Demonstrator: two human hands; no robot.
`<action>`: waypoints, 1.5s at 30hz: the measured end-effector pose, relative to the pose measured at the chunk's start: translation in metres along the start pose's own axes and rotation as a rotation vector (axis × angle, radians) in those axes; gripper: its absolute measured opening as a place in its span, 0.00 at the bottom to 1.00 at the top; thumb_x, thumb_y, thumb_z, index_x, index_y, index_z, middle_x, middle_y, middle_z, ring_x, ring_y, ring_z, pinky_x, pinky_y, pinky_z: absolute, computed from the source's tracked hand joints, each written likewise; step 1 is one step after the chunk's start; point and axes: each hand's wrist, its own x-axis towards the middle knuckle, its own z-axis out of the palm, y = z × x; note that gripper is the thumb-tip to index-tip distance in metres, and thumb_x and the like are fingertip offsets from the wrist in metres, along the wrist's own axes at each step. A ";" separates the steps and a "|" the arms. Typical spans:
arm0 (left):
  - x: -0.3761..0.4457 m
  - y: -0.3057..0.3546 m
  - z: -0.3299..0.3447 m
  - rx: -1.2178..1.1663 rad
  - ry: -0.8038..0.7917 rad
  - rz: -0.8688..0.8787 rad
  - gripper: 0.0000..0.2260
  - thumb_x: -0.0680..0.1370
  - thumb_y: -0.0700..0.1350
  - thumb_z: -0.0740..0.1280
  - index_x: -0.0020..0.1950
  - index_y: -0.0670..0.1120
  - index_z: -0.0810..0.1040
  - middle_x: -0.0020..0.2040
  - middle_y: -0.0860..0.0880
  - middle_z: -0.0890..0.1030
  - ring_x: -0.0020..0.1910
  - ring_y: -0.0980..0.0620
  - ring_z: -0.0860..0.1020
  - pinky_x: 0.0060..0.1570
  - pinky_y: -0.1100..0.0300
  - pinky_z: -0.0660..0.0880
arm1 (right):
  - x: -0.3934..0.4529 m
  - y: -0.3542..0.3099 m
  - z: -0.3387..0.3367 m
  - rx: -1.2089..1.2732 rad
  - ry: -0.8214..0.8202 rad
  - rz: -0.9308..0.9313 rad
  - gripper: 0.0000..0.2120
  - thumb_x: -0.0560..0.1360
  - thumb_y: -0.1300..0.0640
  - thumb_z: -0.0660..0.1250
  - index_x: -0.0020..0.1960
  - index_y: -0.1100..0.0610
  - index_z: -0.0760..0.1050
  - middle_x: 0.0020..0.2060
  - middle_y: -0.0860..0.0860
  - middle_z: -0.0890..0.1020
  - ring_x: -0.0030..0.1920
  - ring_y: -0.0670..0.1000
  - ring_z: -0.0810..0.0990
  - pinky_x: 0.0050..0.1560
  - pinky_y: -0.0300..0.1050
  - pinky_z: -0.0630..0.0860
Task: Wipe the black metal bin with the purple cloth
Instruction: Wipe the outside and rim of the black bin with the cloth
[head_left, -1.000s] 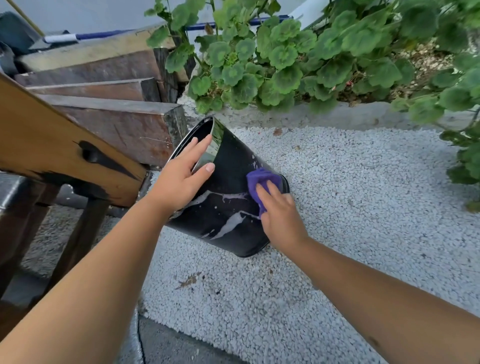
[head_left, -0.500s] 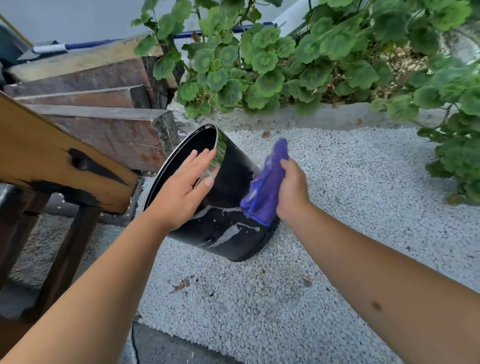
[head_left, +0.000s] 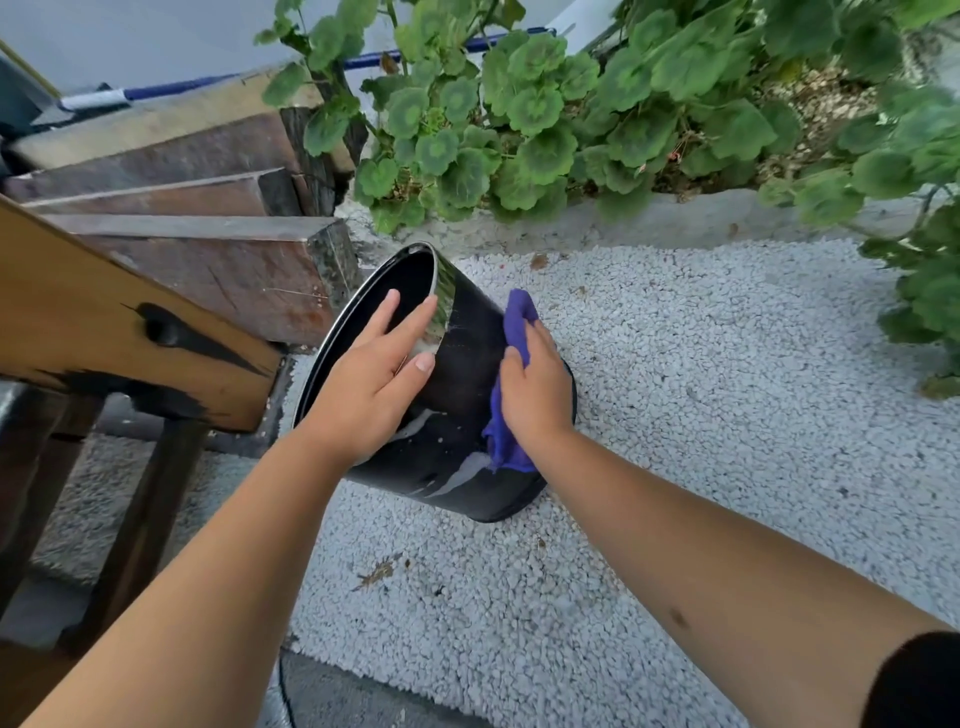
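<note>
Head view: at frame centre, the black metal bin (head_left: 467, 374) stood tilted on gravel (head_left: 701, 415). The left hand (head_left: 371, 387), open, steadied its rim. The right hand (head_left: 535, 395) pressed the gripped purple cloth (head_left: 511, 332) against the wall. Wiping was under way; pale streaks low on the wall likely required the next pass.

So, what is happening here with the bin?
A person is cleaning a black metal bin that stands tilted on white gravel. The left hand lies flat over the rim and steadies it. The right hand presses a purple cloth against the outer wall. Pale streaks show low on the side, so the wiping is not finished.
</note>
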 end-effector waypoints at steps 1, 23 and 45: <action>0.000 0.001 0.000 0.000 -0.005 -0.010 0.23 0.81 0.56 0.56 0.76 0.63 0.58 0.75 0.64 0.53 0.76 0.67 0.44 0.61 0.82 0.48 | 0.000 0.008 -0.004 -0.021 0.008 0.030 0.22 0.82 0.54 0.56 0.75 0.53 0.63 0.76 0.47 0.63 0.74 0.50 0.63 0.66 0.37 0.55; 0.002 0.007 0.015 -0.140 -0.012 -0.037 0.20 0.82 0.50 0.56 0.72 0.68 0.60 0.73 0.61 0.67 0.76 0.67 0.46 0.69 0.72 0.54 | 0.012 -0.080 -0.024 0.819 -0.041 0.127 0.09 0.70 0.44 0.67 0.45 0.47 0.80 0.45 0.50 0.85 0.49 0.50 0.83 0.56 0.51 0.77; 0.005 0.001 0.007 -0.159 -0.011 -0.087 0.19 0.83 0.51 0.56 0.72 0.70 0.62 0.80 0.54 0.53 0.75 0.68 0.46 0.63 0.79 0.50 | -0.043 0.072 -0.043 -0.229 -0.081 0.150 0.10 0.80 0.59 0.60 0.54 0.45 0.64 0.42 0.48 0.77 0.46 0.58 0.79 0.42 0.45 0.67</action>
